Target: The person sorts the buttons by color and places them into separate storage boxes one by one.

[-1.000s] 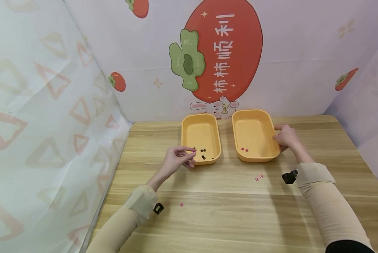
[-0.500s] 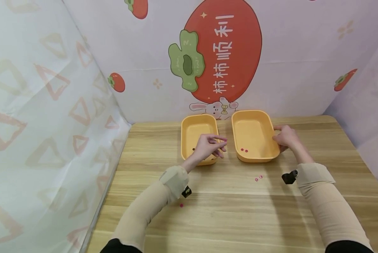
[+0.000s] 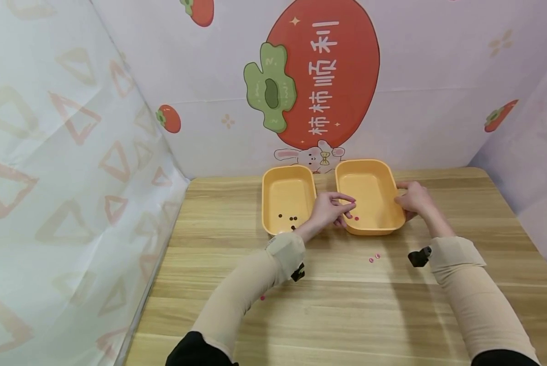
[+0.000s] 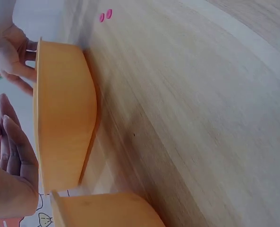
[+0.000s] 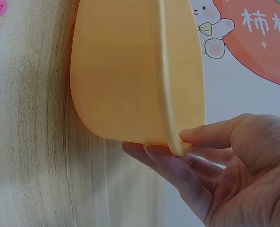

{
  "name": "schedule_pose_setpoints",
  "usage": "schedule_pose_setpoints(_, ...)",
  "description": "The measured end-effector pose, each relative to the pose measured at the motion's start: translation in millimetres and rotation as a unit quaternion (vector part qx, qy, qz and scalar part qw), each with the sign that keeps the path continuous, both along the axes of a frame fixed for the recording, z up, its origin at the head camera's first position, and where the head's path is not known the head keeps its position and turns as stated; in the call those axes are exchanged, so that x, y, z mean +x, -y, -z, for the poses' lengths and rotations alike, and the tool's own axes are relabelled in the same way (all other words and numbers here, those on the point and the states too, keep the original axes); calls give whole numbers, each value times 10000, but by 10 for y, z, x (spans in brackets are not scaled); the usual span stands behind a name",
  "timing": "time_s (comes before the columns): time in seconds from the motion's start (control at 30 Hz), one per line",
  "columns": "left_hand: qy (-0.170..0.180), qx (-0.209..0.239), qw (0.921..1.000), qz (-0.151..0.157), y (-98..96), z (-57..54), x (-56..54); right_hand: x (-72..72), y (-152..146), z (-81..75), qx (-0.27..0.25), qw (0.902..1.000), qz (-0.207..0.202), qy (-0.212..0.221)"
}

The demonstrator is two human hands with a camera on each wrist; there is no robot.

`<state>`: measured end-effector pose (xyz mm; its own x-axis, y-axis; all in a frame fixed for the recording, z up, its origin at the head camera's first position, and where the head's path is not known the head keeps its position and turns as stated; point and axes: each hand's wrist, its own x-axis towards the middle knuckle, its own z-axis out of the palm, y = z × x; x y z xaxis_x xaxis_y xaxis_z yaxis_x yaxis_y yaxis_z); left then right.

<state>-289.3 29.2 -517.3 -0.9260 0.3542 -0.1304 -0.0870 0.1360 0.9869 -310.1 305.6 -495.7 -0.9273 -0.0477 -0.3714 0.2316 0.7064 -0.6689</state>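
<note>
My left hand (image 3: 329, 209) is over the near left side of the right yellow bin (image 3: 374, 230), pinching a small pink button (image 3: 354, 202) between thumb and index finger. In the left wrist view its fingertips come together above the bin's rim, and the button is hidden there. My right hand (image 5: 243, 165) grips the right edge of that same bin, thumb on the rim and fingers against the outer wall. A pink button (image 3: 357, 218) lies inside, with another partly behind the left fingers. Several dark buttons (image 3: 293, 218) rest in the left yellow bin (image 3: 287, 190).
Two pink buttons (image 3: 374, 258) lie on the wooden table (image 3: 337, 305) in front of the right bin. One more pink button (image 3: 262, 298) sits beside my left sleeve (image 3: 237, 300). A printed cloth wall (image 3: 218, 137) stands behind the bins.
My left hand has moved right from over the left bin, across the gap, to the right bin with the pink button. The right hand has stayed on the bin's edge.
</note>
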Motion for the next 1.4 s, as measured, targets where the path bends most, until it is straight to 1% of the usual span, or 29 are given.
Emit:
schedule_pose_setpoints(0.17,7,4,9995,-316,-111,38,-19,11,13,-19,-27,10000,31,30)
schedule_pose_setpoints(0.27,2,12,9991,-427,-149,57,-17,14,15,-23,-38,10000,32,46)
schedule_pose_setpoints(0.57,-40,-82,9992,-387,-175,66,9,23,37,-46,0,10000,40,16)
schedule_pose_setpoints(0.67,-65,-113,9992,-386,-167,63,13,22,37,-60,-57,10000,14,27)
schedule_pose_setpoints(0.77,-59,-119,9992,-380,-160,62,23,17,9,-61,-271,9996,-36,69)
schedule_pose_setpoints(0.87,-14,-47,9995,-326,-165,67,34,12,-45,-58,-576,9981,-30,223)
schedule_pose_setpoints(1.0,72,60,9996,-260,-175,80,47,3,-126,-56,-923,9939,60,592)
schedule_pose_setpoints(1.2,63,18,9994,-351,-157,98,63,12,-205,-47,-1389,9839,176,1114)
schedule_pose_setpoints(1.3,8,-41,9994,-336,-148,107,67,24,-228,-36,-1560,9797,210,1244)
schedule_pose_setpoints(1.4,-20,-55,9995,-309,-147,123,64,33,-245,-29,-1619,9785,216,1259)
